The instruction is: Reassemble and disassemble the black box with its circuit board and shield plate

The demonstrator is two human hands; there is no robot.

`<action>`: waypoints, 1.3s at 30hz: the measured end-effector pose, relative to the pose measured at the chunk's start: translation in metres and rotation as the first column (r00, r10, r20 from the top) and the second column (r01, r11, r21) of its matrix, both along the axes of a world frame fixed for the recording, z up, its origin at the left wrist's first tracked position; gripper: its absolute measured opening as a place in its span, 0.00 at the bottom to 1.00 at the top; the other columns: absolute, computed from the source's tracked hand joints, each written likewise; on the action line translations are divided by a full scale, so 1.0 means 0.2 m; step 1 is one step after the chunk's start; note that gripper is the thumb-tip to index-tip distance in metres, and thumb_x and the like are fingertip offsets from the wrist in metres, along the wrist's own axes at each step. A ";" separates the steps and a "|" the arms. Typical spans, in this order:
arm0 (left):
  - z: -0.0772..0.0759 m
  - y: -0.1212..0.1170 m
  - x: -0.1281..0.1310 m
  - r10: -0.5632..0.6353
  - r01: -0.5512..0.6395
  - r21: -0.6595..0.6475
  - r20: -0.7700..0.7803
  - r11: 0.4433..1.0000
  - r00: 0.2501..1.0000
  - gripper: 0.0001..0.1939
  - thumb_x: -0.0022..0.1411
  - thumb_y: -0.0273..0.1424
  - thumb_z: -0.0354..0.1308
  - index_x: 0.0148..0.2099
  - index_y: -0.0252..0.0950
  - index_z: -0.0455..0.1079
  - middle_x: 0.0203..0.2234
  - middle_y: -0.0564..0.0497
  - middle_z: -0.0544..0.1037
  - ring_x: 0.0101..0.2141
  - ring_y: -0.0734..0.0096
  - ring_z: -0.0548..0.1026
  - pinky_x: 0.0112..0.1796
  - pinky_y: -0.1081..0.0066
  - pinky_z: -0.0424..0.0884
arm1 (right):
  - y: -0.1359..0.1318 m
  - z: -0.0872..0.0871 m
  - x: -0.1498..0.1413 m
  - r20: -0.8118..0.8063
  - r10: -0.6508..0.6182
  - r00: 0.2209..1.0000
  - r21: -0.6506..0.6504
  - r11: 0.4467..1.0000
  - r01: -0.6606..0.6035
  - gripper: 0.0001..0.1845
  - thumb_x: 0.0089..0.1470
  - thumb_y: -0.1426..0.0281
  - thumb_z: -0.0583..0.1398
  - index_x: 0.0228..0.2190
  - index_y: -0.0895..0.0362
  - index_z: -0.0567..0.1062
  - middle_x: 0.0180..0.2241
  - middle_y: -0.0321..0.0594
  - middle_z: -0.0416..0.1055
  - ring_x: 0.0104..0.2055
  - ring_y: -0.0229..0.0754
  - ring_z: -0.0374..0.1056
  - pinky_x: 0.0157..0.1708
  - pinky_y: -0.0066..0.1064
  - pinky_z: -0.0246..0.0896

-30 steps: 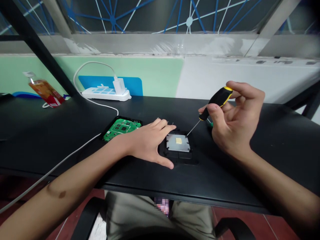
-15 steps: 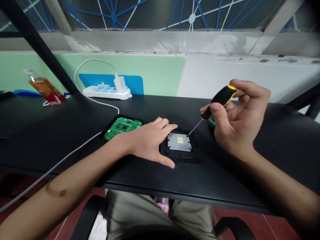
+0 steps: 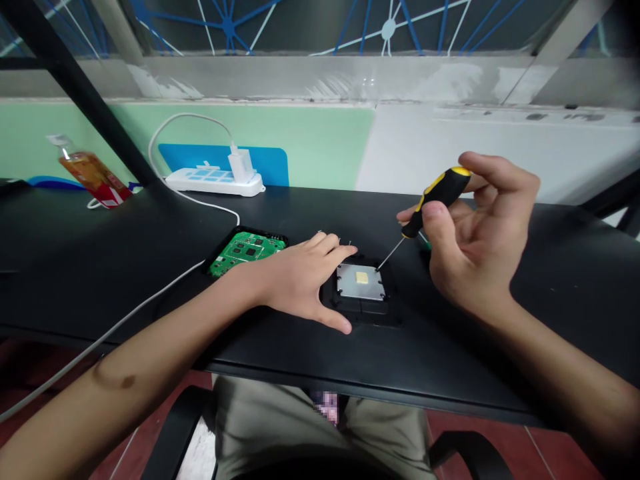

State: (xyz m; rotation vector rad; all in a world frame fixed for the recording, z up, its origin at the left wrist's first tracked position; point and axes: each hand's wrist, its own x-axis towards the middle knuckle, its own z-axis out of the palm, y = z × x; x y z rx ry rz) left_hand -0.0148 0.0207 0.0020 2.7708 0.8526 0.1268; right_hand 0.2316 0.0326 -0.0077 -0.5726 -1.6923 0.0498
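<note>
In my right hand point(image 3: 480, 227) is a black and yellow screwdriver point(image 3: 443, 193), gripped by its handle and tilted. Its tip meets the upper right corner of a silver metal plate point(image 3: 350, 283) that has a pale yellow square pad point(image 3: 362, 277) on it. The plate lies in a black plastic housing point(image 3: 363, 310) on the desk. My left hand point(image 3: 303, 277) rests palm down with fingers spread over the housing's left side, covering part of it. Left of that hand, partly behind it, a green circuit board point(image 3: 245, 252) sits in a black casing.
A white power strip point(image 3: 215, 181) with a plugged-in charger point(image 3: 241, 164) stands against the wall. Its white cable point(image 3: 135, 310) loops across the black desk point(image 3: 300, 207) to the left. A drink bottle point(image 3: 93, 173) stands at the back left. Something small and green shows behind my right hand.
The screwdriver's handle has turned: the yellow strip now faces up and left. Its tip stays at the plate's corner. My left hand keeps its place, and the view has shifted slightly.
</note>
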 end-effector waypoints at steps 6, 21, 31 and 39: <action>0.00 0.00 0.00 0.006 -0.006 -0.013 0.005 1.000 1.000 0.61 0.55 0.61 0.67 0.74 0.26 0.51 0.59 0.35 0.67 0.61 0.45 0.63 0.63 0.52 0.62 | 0.01 0.01 0.00 0.014 -0.009 1.000 0.036 0.999 0.008 0.26 0.61 0.65 0.64 0.60 0.41 0.68 0.46 0.35 0.67 0.34 0.30 0.73 0.31 0.26 0.78; 0.00 0.00 0.00 0.008 -0.008 -0.005 -0.023 1.000 1.000 0.63 0.54 0.62 0.67 0.75 0.25 0.48 0.62 0.33 0.64 0.63 0.42 0.61 0.64 0.52 0.60 | 0.06 0.09 -0.04 -0.039 -0.303 0.952 0.011 0.953 0.304 0.15 0.57 0.59 0.68 0.43 0.50 0.74 0.34 0.32 0.73 0.29 0.32 0.68 0.27 0.28 0.66; -0.01 0.01 0.00 0.001 -0.001 -0.011 -0.001 1.000 1.000 0.63 0.53 0.62 0.68 0.74 0.25 0.49 0.61 0.34 0.66 0.61 0.43 0.63 0.62 0.52 0.63 | -0.01 0.08 -0.08 -0.096 -0.053 0.994 -0.078 0.996 0.046 0.09 0.68 0.60 0.55 0.47 0.46 0.72 0.37 0.33 0.78 0.30 0.35 0.76 0.27 0.32 0.75; -0.01 0.01 0.00 -0.010 0.009 0.022 0.018 1.000 1.000 0.61 0.54 0.64 0.66 0.73 0.29 0.51 0.60 0.33 0.66 0.62 0.42 0.63 0.62 0.51 0.62 | -0.02 0.04 -0.11 -0.057 -0.039 0.998 -0.030 0.999 0.038 0.16 0.63 0.55 0.60 0.51 0.41 0.71 0.44 0.36 0.73 0.38 0.40 0.75 0.28 0.34 0.74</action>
